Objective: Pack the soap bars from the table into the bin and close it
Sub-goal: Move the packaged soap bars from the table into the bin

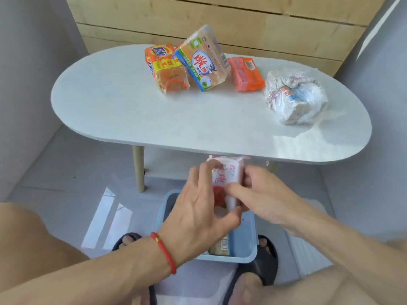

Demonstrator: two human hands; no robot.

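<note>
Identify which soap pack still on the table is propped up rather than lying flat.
The clear green-and-blue-edged pack with red characters: it leans tilted against the orange Tide pack. The coral bar and the crumpled white pack lie flat on the table.

The setting looks like a room in a home. A low oval white tabletop (132, 111) on pale wooden legs (138, 170) stands over a glossy grey tiled floor (72, 172). Behind the tabletop runs light wood panelling (242, 25). Below it, bare feet rest in black slippers (264, 267).
</note>
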